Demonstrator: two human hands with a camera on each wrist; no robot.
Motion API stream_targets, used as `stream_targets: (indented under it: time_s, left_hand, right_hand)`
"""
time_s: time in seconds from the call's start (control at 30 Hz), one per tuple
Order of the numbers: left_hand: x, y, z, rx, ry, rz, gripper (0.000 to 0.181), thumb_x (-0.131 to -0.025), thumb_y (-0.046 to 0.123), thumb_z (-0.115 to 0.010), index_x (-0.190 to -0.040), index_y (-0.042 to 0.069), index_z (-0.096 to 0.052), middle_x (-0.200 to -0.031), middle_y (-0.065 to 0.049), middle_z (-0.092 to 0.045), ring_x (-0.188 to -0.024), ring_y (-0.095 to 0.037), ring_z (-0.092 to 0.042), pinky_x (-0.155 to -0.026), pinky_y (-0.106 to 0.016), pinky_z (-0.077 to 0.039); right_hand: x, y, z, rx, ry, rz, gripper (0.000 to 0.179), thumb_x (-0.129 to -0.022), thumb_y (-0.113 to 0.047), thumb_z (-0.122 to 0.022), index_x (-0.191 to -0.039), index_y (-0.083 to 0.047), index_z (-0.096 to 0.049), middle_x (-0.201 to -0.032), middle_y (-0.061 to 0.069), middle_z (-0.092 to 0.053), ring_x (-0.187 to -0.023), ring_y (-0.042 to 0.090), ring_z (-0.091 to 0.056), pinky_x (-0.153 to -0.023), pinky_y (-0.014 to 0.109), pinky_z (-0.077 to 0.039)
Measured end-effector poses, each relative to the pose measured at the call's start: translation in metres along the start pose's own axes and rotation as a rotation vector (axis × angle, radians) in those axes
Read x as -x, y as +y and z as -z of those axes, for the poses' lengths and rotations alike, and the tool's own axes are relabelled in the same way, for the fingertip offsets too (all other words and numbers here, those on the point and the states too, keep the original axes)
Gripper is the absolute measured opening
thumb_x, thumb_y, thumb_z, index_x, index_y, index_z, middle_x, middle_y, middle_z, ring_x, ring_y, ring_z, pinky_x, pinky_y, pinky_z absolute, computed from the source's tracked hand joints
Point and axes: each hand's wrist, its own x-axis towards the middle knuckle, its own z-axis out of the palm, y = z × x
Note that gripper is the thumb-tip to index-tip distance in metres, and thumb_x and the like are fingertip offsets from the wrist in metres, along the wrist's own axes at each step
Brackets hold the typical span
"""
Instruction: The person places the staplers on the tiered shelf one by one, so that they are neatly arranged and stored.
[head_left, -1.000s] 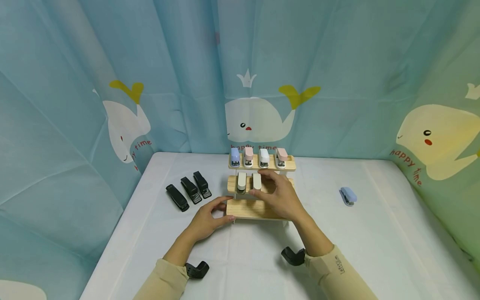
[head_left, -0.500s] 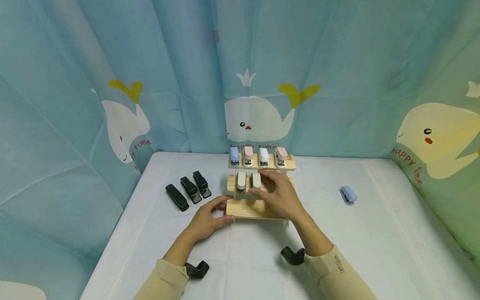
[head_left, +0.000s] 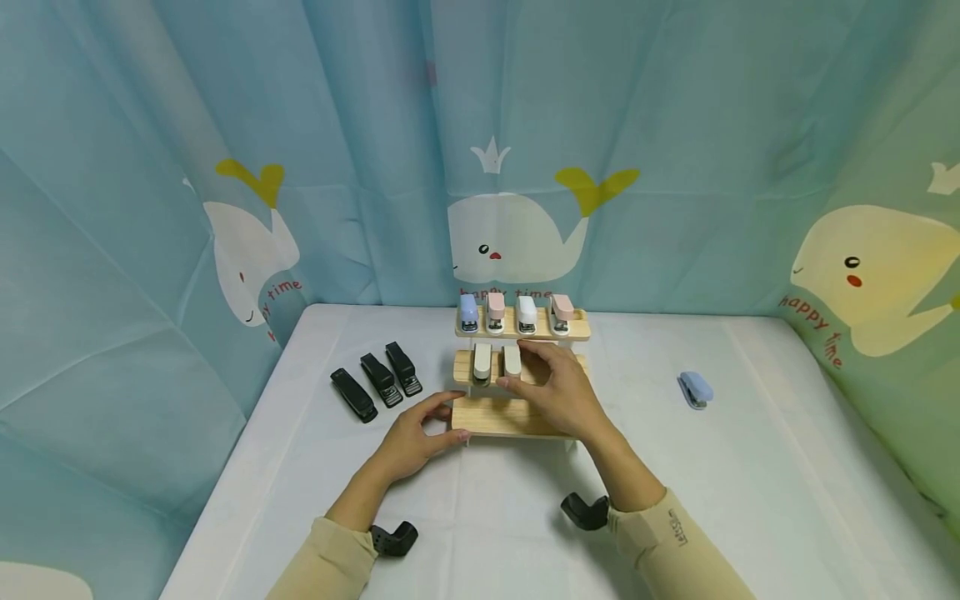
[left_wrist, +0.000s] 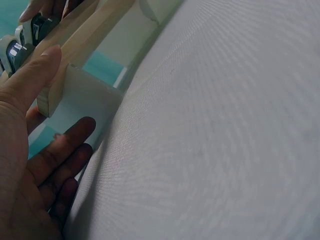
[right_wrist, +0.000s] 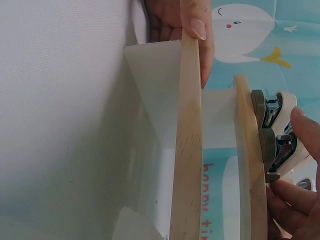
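A three-tier wooden display stand [head_left: 502, 421] with pale side supports stands at the middle of the table. My left hand [head_left: 412, 437] grips the left end of its bottom shelf, thumb at the front edge and other fingers spread below. On the middle shelf, my right hand [head_left: 558, 392] pinches a cream mini stapler [head_left: 512, 360] between thumb and fingers. Left of it sits another cream stapler [head_left: 482, 363]. The right wrist view shows the held stapler [right_wrist: 286, 150] close against the shelf, its dark base towards the wood.
Along the top shelf stand a blue stapler [head_left: 468, 313], two pink ones and a white stapler [head_left: 527, 315]. Several black staplers [head_left: 382, 380] lie left of the stand. A lone blue stapler [head_left: 696, 389] lies far right. A whale-print curtain [head_left: 375, 167] hangs behind the table.
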Motion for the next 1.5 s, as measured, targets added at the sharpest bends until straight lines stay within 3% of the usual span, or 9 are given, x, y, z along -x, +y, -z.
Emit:
stream_targets:
  time_s: [0.5, 0.93, 1.5]
  left_hand:
    - [0.0, -0.001, -0.001, 0.002, 0.001, 0.005, 0.061, -0.087, 0.047, -0.082, -0.142, 0.047, -0.056, -0.117, 0.009, -0.071, -0.122, -0.016, -0.064, -0.109, -0.053, -0.044]
    - [0.001, 0.0, -0.002, 0.002, 0.013, -0.004, 0.061, -0.086, 0.046, -0.083, -0.141, 0.047, -0.057, -0.115, 0.009, -0.072, -0.121, -0.017, -0.064, -0.11, -0.053, -0.044]
    - [0.001, 0.0, -0.003, -0.006, 0.021, -0.012, 0.06, -0.087, 0.046, -0.083, -0.141, 0.045, -0.058, -0.114, 0.009, -0.072, -0.119, -0.017, -0.064, -0.108, -0.051, -0.045]
  right_hand:
    - [0.002, 0.002, 0.004, -0.032, -0.024, 0.001, 0.076, -0.088, -0.045, -0.082, -0.151, -0.012, -0.053, -0.153, 0.01, -0.054, -0.146, 0.035, -0.044, -0.121, 0.059, -0.031]
    - [0.007, 0.009, 0.011, -0.154, -0.073, 0.021, 0.08, -0.087, -0.044, -0.083, -0.153, -0.012, -0.05, -0.15, 0.008, -0.056, -0.146, 0.032, -0.046, -0.122, 0.057, -0.03]
    - [0.019, 0.013, 0.029, -0.197, 0.008, 0.044, 0.064, -0.085, -0.035, -0.087, -0.142, -0.017, -0.062, -0.14, 0.005, -0.063, -0.136, 0.028, -0.056, -0.117, 0.053, -0.038]
